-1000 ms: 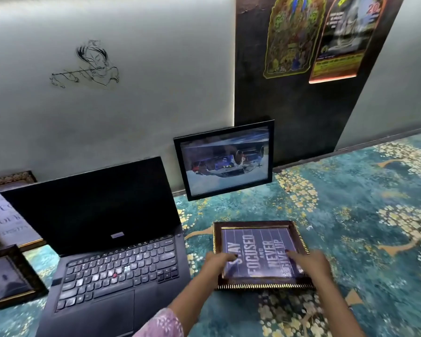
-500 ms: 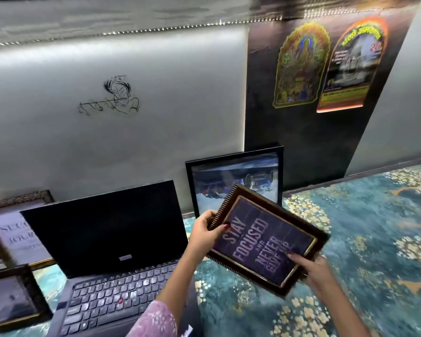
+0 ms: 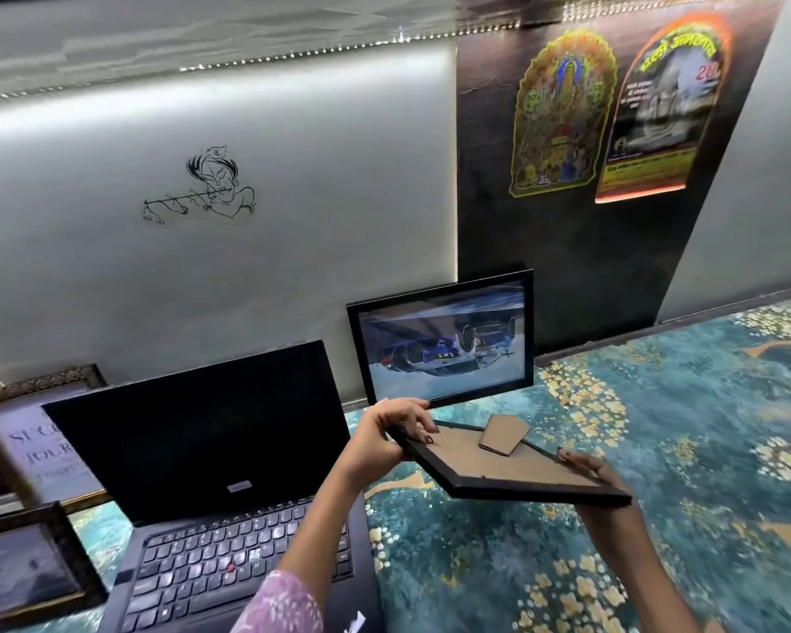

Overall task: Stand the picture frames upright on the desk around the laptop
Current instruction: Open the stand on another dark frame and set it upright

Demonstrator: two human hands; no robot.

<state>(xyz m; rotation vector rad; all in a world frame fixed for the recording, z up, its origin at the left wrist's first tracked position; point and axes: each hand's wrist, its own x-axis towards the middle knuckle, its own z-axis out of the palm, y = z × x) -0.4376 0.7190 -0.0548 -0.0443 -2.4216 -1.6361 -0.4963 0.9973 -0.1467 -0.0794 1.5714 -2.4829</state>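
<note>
— Where's the frame?
— The picture frame [image 3: 512, 468] is in the air, face down, brown backing and folded stand up, just right of the laptop [image 3: 229, 486], above the bench [image 3: 658, 450].
— And each grip?
— The left hand [image 3: 384, 438] pinches its far-left corner, fingers closed over the edge. The right hand [image 3: 599, 475] clasps the right edge, thumb on the backing.

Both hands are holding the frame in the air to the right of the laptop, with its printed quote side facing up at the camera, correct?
Not quite. Both hands, left hand and right hand, do hold the frame in the air to the right of the laptop, but the head view shows its brown cardboard back facing up, with the fold-out stand visible, not the quote side.
</note>
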